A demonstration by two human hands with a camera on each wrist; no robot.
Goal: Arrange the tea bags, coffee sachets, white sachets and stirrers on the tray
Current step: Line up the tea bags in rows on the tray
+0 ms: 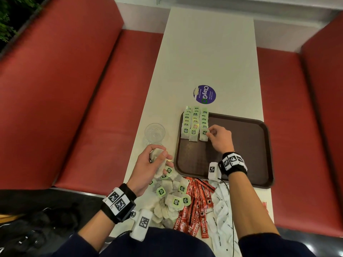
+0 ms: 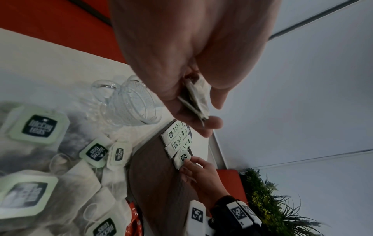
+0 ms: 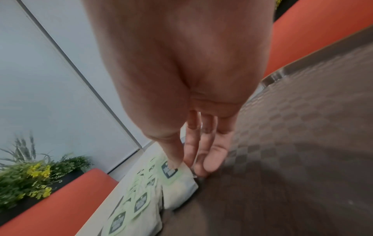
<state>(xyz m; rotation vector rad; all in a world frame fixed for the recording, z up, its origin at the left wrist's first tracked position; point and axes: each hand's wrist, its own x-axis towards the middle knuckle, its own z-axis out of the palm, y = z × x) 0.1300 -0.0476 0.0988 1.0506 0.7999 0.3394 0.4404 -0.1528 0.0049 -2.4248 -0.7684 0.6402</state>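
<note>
**Inspector:** State of the right hand (image 1: 220,139)?

**Onlooker:** Fingers bent down onto the nearest tea bag (image 1: 204,134) of the third row, thumb on its green tag, other fingertips at the bag's edge. Whether it pinches or merely presses I cannot tell. My reading: it is squaring that bag against the two rows beyond it.

**Inspector:** And the left hand (image 1: 150,165)?

**Onlooker:** Curled round a small stack of tea bags (image 2: 196,95), held edge-on between thumb and fingers above the loose heap (image 1: 172,197). I judge it serves as a ready supply for the other hand.

**Inspector:** Location of stock?

**Onlooker:** Three overlapping rows sit in the tray (image 1: 246,138) corner just past the right fingertips. Coffee sachets (image 1: 196,204) and white sachets (image 1: 222,210) lie off the tray, between the forearms. A glass (image 1: 155,132) stands beyond the left hand. Stirrers: none identified.

**Inspector:** Progress?

**Onlooker:** Early; only tea bags are laid out.
</note>
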